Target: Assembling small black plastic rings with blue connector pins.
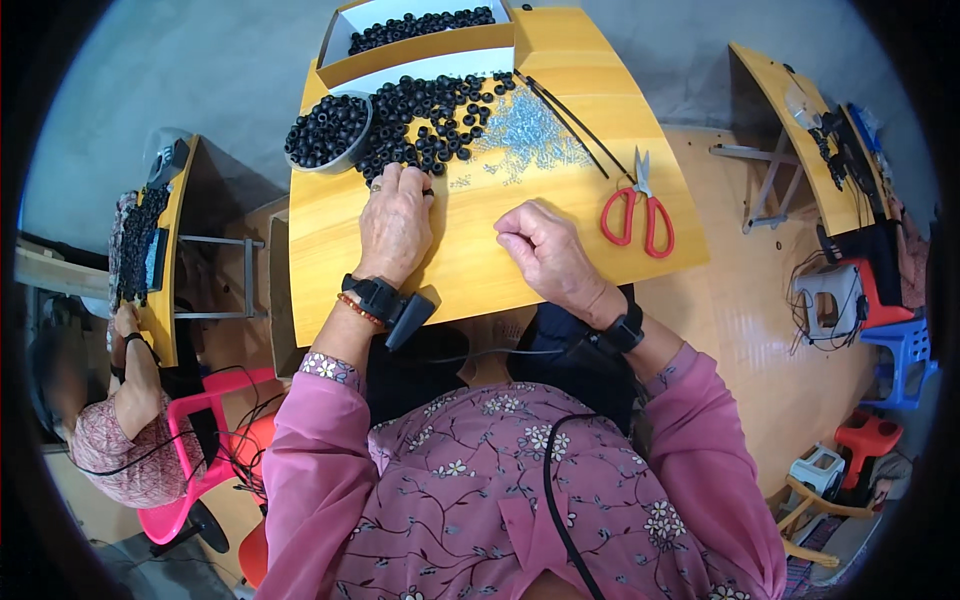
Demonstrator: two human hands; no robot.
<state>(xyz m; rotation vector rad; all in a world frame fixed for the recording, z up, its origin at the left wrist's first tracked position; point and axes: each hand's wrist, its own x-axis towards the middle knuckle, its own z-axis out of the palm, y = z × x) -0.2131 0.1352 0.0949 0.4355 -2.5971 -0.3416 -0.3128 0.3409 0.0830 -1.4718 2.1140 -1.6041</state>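
My left hand (pixel 396 225) rests at the near edge of a loose pile of black beads (pixel 425 115), its fingers bent and closed. One black bead (pixel 428 192) shows at the thumb side of its fingertips. To the right, over the bare wood, my right hand (pixel 552 258) is closed, thumb pressed to the curled forefinger; anything inside the pinch is too small or hidden to make out. Beyond it lies a scatter of tiny clear-bluish pieces (pixel 530 130). Red-handled scissors (pixel 640 210) lie at the right, blades pointing away.
A round clear tub (pixel 358 150) full of black beads stands far left on the yellow table (pixel 480 270). Behind is a cardboard box (pixel 420 55) holding more beads. Thin black rods (pixel 575 125) lie near the scissors. Another person (pixel 130 430) sits at a table on the left.
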